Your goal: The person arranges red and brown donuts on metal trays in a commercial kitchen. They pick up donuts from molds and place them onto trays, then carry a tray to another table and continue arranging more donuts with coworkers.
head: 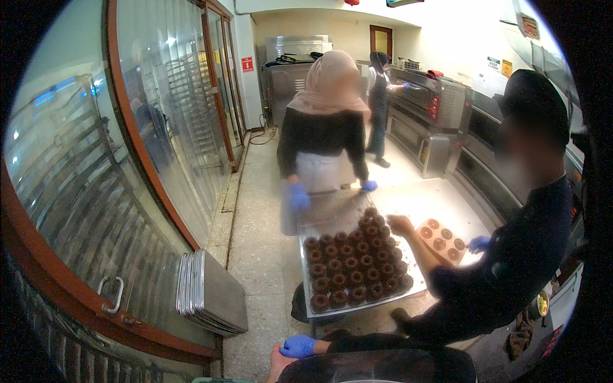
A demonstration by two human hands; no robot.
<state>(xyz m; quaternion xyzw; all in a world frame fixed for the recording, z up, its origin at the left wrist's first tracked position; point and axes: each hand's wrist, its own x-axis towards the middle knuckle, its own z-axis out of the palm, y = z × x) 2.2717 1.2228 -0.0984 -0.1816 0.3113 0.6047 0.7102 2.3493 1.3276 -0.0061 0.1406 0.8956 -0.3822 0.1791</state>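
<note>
Low in the view, my right hand point(299, 346) wears a blue glove and rests with folded fingers against my bare left hand point(278, 360). I see no object in either hand, and part of the left is hidden. Ahead of them a large metal sheet tray point(330, 206) carries rows of small fluted chocolate cakes point(351, 262) with dimpled tops. Its far end is bare metal. To its right lies a tan mould point(439, 241) with several round cavities on a crumb-strewn pale tabletop point(407, 198).
A co-worker in a headscarf point(330, 81) stands at the tray's far end, blue-gloved. Another in a black cap point(531, 100) reaches a bare hand point(400, 225) over the cakes. Stacked sheet pans point(210, 292) lean by the glass door point(158, 119). Deck ovens point(421, 95) line the right, near a third person.
</note>
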